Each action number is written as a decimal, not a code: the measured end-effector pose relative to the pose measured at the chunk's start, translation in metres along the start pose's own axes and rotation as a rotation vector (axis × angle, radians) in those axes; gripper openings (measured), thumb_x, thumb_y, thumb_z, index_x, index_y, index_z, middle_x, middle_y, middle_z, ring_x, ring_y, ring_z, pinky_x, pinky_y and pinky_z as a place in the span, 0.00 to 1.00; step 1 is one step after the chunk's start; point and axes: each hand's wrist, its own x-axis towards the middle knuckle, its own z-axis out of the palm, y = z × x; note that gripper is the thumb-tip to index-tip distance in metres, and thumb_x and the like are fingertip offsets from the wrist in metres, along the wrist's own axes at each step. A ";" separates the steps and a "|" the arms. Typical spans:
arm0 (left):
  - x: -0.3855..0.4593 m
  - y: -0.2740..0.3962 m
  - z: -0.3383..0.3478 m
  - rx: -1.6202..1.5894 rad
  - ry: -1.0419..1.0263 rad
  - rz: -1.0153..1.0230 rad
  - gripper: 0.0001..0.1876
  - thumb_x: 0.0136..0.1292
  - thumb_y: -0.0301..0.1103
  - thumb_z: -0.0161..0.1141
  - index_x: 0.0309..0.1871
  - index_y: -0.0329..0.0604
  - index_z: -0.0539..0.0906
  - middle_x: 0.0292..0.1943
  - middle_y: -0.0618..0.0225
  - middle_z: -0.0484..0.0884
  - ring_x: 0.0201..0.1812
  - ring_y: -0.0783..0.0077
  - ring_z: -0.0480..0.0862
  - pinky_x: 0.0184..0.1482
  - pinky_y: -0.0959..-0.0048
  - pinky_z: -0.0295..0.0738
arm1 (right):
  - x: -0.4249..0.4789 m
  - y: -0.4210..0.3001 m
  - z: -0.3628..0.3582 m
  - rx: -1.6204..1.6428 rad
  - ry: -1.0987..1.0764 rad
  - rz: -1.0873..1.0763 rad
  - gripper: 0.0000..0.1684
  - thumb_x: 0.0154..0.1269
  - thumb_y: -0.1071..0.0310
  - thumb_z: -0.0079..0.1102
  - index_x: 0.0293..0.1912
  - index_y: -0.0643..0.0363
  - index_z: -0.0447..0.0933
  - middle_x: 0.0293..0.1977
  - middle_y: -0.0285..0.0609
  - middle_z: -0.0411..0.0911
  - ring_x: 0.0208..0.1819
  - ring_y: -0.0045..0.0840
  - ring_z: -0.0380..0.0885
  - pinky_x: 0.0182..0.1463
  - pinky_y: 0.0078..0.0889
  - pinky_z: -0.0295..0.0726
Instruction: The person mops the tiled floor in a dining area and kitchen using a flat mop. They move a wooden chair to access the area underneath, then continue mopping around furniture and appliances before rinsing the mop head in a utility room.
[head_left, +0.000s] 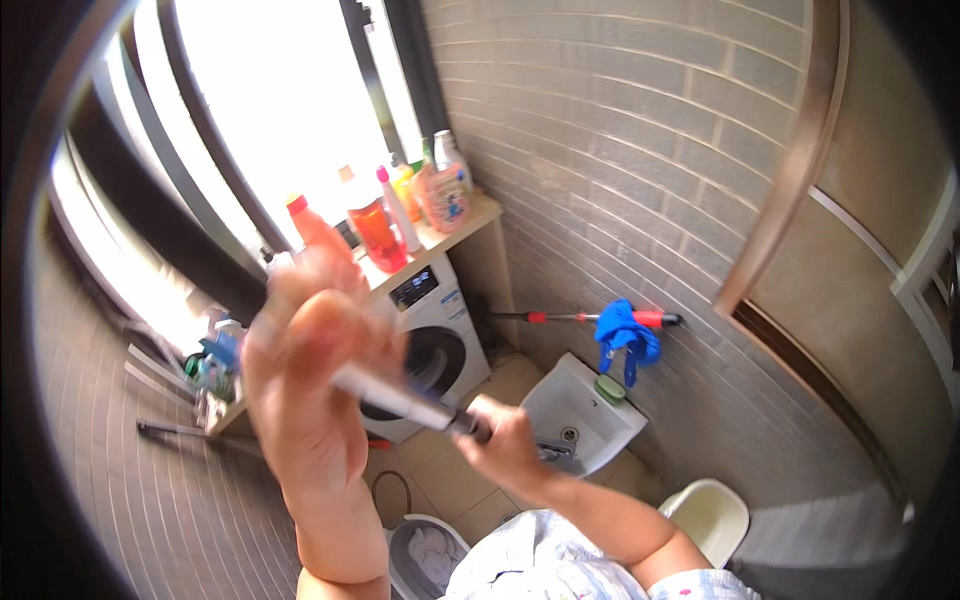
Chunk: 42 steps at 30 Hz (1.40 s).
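Note:
A white pole (401, 405) with a dark grey collar (471, 426) slants across the middle of the view. My left hand (315, 352) is raised close to the camera and blurred, with its fingers curled around the pole's upper end. That end is hidden inside the hand. Lower down, my right hand (504, 442) is wrapped around the pole at the dark collar. Whatever the pole leads to is out of sight. Behind my left hand stands a front-loading washing machine (469, 352) under a shelf (476, 217).
Detergent bottles (379, 232) line the shelf by the window. A white sink (551, 397) holds green soap (610, 389) on its rim. Blue cloth or gloves (622, 337) hang on a red-and-grey pole (540, 317). Near my body are a laundry basket (401, 555) with white cloth and a cream bin (709, 517).

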 end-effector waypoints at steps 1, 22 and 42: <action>0.015 -0.006 0.007 0.297 -0.005 0.034 0.20 0.57 0.41 0.46 0.49 0.36 0.64 0.40 0.55 0.72 0.43 0.64 0.74 0.42 0.77 0.69 | 0.013 -0.004 -0.013 -0.026 0.178 -0.008 0.10 0.43 0.71 0.57 0.17 0.64 0.66 0.09 0.41 0.63 0.12 0.18 0.60 0.15 0.24 0.59; -0.124 -0.157 -0.053 -0.190 -0.679 -0.992 0.05 0.51 0.26 0.51 0.29 0.33 0.72 0.21 0.62 0.76 0.26 0.70 0.76 0.34 0.75 0.70 | -0.221 -0.280 -0.105 -0.034 0.915 -0.443 0.14 0.45 0.75 0.50 0.14 0.54 0.56 0.04 0.36 0.63 0.04 0.17 0.61 0.13 0.14 0.64; -0.324 -0.027 0.212 -0.333 -1.612 -0.911 0.05 0.52 0.20 0.48 0.33 0.31 0.72 0.27 0.60 0.77 0.32 0.72 0.76 0.38 0.77 0.69 | -0.551 -0.332 -0.063 -0.677 1.934 -0.248 0.08 0.45 0.75 0.46 0.19 0.57 0.57 0.06 0.33 0.58 0.06 0.15 0.56 0.12 0.15 0.57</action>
